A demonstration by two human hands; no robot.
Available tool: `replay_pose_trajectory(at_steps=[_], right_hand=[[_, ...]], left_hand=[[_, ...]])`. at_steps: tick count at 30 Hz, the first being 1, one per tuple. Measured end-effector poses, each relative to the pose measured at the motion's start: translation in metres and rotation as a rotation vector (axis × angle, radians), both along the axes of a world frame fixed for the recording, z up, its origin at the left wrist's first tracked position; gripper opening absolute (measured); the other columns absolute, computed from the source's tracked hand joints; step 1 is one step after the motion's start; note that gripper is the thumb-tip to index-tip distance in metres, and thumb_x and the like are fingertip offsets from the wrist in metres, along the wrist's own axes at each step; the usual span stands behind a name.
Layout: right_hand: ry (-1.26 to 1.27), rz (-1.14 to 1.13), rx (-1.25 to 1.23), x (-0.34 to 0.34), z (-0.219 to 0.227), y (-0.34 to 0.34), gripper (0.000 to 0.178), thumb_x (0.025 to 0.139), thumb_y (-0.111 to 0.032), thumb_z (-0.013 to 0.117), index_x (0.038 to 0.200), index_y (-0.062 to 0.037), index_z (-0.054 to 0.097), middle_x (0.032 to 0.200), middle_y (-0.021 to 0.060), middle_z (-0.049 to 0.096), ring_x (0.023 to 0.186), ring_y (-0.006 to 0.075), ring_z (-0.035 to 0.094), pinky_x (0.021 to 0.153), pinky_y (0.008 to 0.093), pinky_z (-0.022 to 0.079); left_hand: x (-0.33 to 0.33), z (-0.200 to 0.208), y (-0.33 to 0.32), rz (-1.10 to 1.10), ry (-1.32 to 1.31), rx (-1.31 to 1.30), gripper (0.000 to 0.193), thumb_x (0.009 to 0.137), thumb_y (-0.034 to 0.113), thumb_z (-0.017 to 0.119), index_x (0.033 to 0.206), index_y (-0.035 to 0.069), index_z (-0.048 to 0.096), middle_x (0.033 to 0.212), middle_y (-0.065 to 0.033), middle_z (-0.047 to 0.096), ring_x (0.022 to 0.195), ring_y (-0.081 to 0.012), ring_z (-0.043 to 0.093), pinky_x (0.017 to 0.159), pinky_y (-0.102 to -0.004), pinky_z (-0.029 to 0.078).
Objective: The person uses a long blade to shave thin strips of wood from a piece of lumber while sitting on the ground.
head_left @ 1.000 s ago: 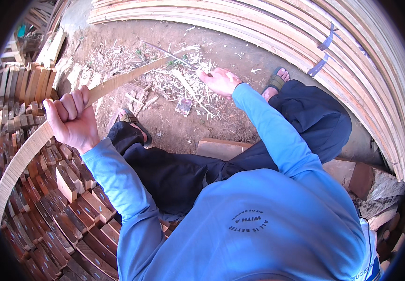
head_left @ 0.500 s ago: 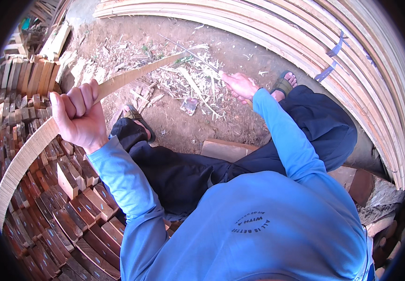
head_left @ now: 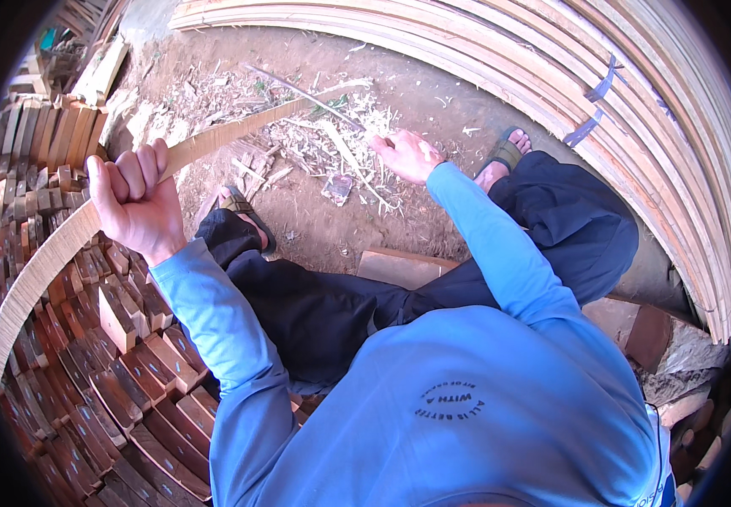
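My left hand is closed round a long, flat wooden strip. One end of the strip curves down past my wrist side to the lower left; the other reaches out over the shavings ahead. My right hand grips a long, narrow-bladed knife, its handle hidden in the fingers. The blade points away to the far left and crosses the strip near the strip's far end. Whether blade and wood touch, I cannot tell.
Stacked cut wooden blocks fill the left side. Long boards bound with dark bands curve along the far right. Wood shavings litter the dirt floor between my sandalled feet. A wooden block lies between my legs.
My right hand and the knife have shifted left, the blade tip now farther past the strip. My left hand, still holding the strip, has moved slightly left.
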State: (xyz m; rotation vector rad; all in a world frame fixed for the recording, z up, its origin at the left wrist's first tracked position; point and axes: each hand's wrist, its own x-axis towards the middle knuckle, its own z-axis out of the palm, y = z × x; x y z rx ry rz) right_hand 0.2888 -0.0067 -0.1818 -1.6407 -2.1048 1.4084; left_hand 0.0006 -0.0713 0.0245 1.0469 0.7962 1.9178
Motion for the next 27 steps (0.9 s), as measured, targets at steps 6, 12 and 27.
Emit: replay_pose_trajectory(at_steps=[6, 12, 27], right_hand=[[-0.030, -0.212, -0.354, 0.038, -0.032, 0.018, 0.071, 0.093, -0.064, 0.040, 0.077, 0.0018, 0.061, 0.060, 0.0112, 0.057, 0.051, 0.0199, 0.057, 0.053, 0.0383, 0.050], [0.063, -0.171, -0.330, 0.023, -0.025, 0.008, 0.066, 0.095, -0.062, 0.044, 0.070, -0.0021, 0.056, 0.048, 0.0042, 0.046, 0.036, 0.0160, 0.048, 0.038, 0.0345, 0.041], [-0.040, -0.312, -0.259, 0.016, -0.048, 0.006, 0.067, 0.094, -0.063, 0.044, 0.081, 0.0006, 0.063, 0.055, 0.0081, 0.051, 0.044, 0.0179, 0.052, 0.047, 0.0373, 0.047]], left_hand=[[0.007, 0.002, -0.003, -0.003, -0.012, 0.006, 0.053, 0.101, 0.026, 0.048, 0.057, 0.017, 0.019, 0.052, 0.0031, 0.014, 0.052, -0.0113, 0.012, 0.057, -0.0321, 0.020], [0.008, 0.003, 0.002, -0.002, 0.002, 0.005, 0.053, 0.101, 0.026, 0.048, 0.057, 0.018, 0.019, 0.052, 0.0036, 0.014, 0.052, -0.0111, 0.011, 0.057, -0.0319, 0.020], [0.003, 0.004, 0.001, 0.018, -0.014, 0.021, 0.053, 0.102, 0.025, 0.047, 0.057, 0.018, 0.020, 0.051, 0.0037, 0.014, 0.050, -0.0109, 0.012, 0.055, -0.0308, 0.020]])
